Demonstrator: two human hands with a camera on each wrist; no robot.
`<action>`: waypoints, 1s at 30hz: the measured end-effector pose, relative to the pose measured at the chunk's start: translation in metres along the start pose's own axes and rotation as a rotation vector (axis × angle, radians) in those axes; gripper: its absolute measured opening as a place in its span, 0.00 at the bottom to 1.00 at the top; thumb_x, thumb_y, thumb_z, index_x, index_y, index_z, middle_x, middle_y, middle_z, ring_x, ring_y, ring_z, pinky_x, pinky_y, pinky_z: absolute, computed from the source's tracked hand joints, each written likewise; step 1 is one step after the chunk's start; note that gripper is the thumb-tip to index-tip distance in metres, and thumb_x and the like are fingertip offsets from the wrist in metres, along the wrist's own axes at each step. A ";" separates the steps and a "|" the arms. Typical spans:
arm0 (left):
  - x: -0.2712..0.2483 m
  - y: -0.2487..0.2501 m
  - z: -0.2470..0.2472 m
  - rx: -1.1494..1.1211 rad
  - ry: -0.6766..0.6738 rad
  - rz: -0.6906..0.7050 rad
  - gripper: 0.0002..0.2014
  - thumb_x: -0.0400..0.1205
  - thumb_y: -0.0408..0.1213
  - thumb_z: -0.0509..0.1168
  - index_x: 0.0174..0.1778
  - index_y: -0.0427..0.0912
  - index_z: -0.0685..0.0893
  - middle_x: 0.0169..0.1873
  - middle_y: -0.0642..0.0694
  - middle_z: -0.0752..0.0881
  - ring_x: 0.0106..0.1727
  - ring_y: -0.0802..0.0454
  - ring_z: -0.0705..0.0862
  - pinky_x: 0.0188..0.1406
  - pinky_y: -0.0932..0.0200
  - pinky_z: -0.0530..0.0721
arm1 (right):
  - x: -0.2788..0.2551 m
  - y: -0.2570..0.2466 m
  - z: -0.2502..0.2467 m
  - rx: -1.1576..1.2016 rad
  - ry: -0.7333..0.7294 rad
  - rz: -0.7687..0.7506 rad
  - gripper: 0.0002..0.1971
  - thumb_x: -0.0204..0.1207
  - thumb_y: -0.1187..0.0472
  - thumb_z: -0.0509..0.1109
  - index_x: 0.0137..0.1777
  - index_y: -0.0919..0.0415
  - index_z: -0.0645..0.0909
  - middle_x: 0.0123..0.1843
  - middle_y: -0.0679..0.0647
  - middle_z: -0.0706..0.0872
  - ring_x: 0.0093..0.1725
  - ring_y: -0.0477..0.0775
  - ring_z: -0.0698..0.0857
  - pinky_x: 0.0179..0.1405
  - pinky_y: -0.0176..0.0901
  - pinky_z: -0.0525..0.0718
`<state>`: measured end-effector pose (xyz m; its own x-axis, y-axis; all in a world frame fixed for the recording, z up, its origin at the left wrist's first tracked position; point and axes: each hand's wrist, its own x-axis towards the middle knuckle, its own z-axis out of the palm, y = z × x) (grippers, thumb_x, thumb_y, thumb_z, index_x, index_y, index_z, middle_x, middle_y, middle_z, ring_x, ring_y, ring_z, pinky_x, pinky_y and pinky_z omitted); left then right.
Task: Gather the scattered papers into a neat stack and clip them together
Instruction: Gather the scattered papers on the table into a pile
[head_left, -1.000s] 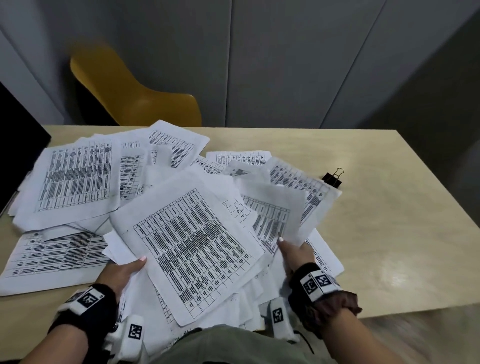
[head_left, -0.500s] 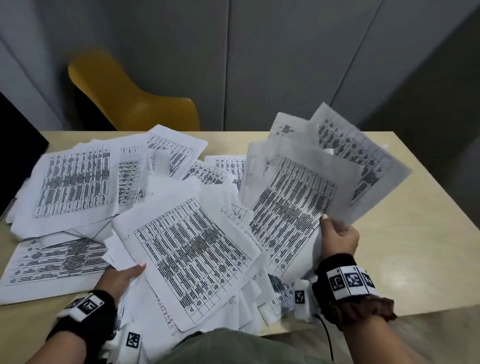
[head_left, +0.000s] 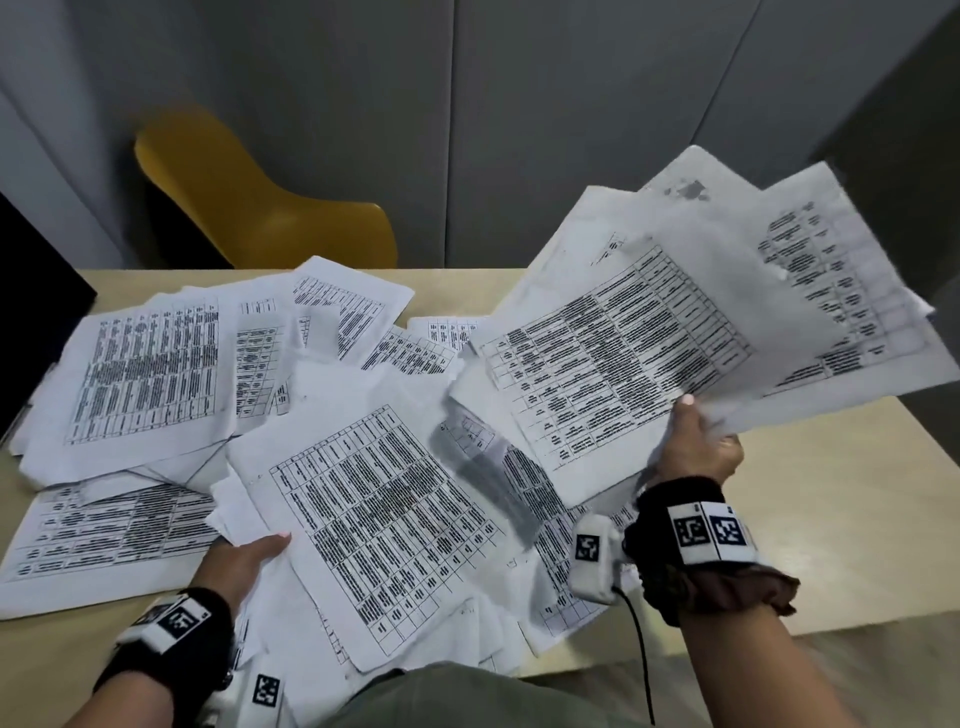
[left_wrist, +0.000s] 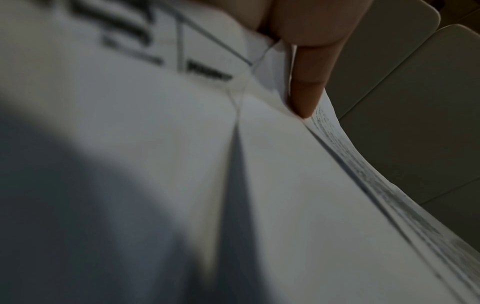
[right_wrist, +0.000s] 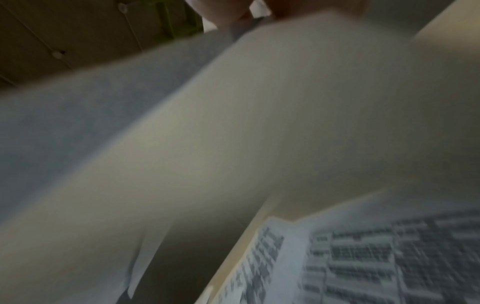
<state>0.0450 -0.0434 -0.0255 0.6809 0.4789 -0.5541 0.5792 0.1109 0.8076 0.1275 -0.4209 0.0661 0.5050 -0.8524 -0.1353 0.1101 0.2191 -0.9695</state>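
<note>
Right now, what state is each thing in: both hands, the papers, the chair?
Right hand: grips a fanned bunch of sheets, raised off the table.
Left hand: holds the edge of the near pile.
Loose papers: scattered, overlapping, unstacked.
Yellow chair: unoccupied, behind the table.
Binder clip: not visible.

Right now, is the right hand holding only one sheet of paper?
No, the right hand holds several fanned sheets lifted above the table.

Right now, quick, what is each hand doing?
Left hand: gripping the near sheets on the table.
Right hand: holding a fanned bunch of papers up in the air.
</note>
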 end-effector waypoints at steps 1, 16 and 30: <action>0.000 0.000 0.000 -0.008 0.004 0.001 0.18 0.74 0.23 0.69 0.59 0.20 0.79 0.54 0.27 0.84 0.49 0.40 0.81 0.54 0.51 0.75 | -0.004 0.004 0.001 -0.016 -0.007 0.031 0.16 0.74 0.64 0.71 0.28 0.55 0.70 0.26 0.46 0.76 0.25 0.45 0.73 0.28 0.34 0.73; 0.014 -0.014 -0.002 -0.109 -0.045 0.095 0.20 0.73 0.34 0.74 0.60 0.34 0.83 0.58 0.35 0.86 0.61 0.40 0.84 0.71 0.40 0.74 | -0.076 0.088 -0.024 -0.631 -0.612 0.126 0.09 0.77 0.66 0.65 0.54 0.70 0.80 0.46 0.65 0.85 0.47 0.61 0.83 0.44 0.39 0.80; -0.003 -0.003 -0.001 -0.051 -0.107 0.031 0.21 0.75 0.26 0.71 0.64 0.30 0.80 0.57 0.35 0.85 0.60 0.39 0.83 0.67 0.46 0.75 | -0.076 0.089 -0.030 -1.019 -1.052 0.112 0.18 0.82 0.65 0.59 0.28 0.53 0.69 0.30 0.47 0.73 0.34 0.50 0.74 0.31 0.37 0.68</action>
<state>0.0411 -0.0446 -0.0262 0.7436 0.3869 -0.5454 0.5357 0.1434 0.8322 0.0730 -0.3511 -0.0160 0.8964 -0.0251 -0.4425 -0.3837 -0.5438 -0.7464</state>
